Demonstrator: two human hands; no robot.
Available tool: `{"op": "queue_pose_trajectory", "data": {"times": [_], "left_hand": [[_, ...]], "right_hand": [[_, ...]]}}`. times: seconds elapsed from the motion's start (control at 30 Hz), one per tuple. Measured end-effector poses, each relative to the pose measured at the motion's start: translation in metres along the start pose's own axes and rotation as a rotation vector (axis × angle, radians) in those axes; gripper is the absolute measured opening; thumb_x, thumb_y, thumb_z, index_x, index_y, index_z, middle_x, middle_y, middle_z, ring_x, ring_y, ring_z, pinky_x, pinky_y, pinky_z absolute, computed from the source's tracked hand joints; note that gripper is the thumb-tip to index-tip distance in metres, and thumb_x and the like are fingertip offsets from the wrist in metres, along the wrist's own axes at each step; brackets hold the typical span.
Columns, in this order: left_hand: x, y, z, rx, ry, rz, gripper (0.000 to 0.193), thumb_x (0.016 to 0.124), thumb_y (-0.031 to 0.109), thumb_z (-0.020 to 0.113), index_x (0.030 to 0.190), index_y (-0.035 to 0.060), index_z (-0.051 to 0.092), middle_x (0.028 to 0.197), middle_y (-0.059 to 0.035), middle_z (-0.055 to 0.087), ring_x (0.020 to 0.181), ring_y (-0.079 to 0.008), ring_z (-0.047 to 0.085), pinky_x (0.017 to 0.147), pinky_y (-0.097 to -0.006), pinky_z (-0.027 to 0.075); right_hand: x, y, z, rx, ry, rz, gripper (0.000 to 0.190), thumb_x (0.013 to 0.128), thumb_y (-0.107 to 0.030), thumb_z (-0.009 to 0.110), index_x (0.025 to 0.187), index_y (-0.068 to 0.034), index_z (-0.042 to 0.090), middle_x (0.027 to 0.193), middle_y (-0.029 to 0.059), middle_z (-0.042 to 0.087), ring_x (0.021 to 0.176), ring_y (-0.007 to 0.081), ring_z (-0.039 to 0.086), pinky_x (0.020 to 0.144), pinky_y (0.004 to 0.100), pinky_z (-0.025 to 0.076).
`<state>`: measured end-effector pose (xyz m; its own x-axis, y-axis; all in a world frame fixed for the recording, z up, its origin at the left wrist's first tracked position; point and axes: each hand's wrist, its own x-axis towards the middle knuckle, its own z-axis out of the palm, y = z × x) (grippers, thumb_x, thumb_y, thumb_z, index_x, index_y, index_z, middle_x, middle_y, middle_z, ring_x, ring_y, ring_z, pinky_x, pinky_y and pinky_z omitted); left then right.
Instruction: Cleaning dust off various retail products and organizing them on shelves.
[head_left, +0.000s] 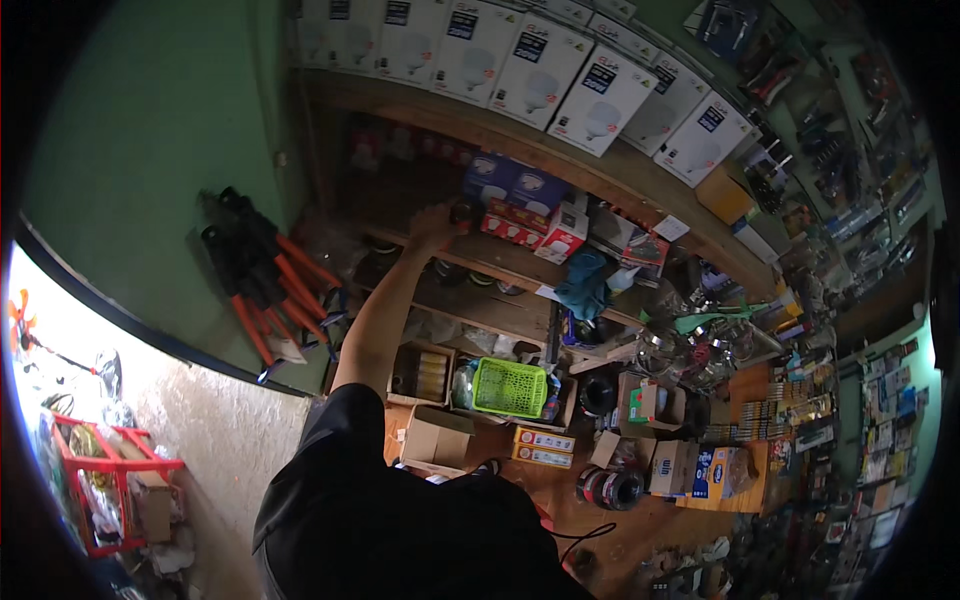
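Observation:
My left hand (432, 225) reaches out over a wooden shelf (491, 251), its fingers closed on a small dark round item (463, 214) with some orange on its side. What that item is exactly is too dim to tell. Just right of it on the same shelf sit red-and-white light bulb boxes (514, 223). Blue boxes (517, 181) stand behind those. My right hand is out of view.
White LED bulb boxes (536, 71) line the upper shelf. Bolt cutters (270, 281) with orange handles hang on the green wall at left. Below are a green plastic basket (510, 387), cardboard boxes (437, 436) and dark coils (611, 487) on the floor.

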<state>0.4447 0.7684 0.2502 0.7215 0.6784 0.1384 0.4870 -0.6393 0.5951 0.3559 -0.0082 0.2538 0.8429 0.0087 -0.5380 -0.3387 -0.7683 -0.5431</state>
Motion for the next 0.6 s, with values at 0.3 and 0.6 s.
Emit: {"op": "queue_pose_trajectory", "data": {"times": [0.3, 0.6], "left_hand": [[0.033, 0.023, 0.018, 0.082, -0.102, -0.024, 0.088, 0.073, 0.040, 0.087, 0.144, 0.0142, 0.042, 0.122, -0.0242, 0.065, 0.116, -0.0459, 0.064, 0.094, -0.0551, 0.053], [0.035, -0.011, 0.009, -0.032, 0.084, 0.044, 0.085, 0.072, 0.033, 0.089, 0.139, 0.0083, 0.041, 0.134, -0.0228, 0.044, 0.120, -0.0485, 0.054, 0.100, -0.0527, 0.050]], "right_hand": [[0.042, 0.103, -0.026, -0.042, 0.050, 0.016, 0.029, 0.083, -0.026, 0.076, 0.104, -0.009, 0.065, 0.087, 0.0103, 0.069, 0.086, 0.0250, 0.071, 0.070, 0.0444, 0.056], [0.037, 0.157, 0.027, -0.024, -0.010, 0.022, 0.032, 0.082, -0.027, 0.077, 0.104, -0.008, 0.064, 0.087, 0.0108, 0.068, 0.086, 0.0257, 0.070, 0.070, 0.0442, 0.054]]}}
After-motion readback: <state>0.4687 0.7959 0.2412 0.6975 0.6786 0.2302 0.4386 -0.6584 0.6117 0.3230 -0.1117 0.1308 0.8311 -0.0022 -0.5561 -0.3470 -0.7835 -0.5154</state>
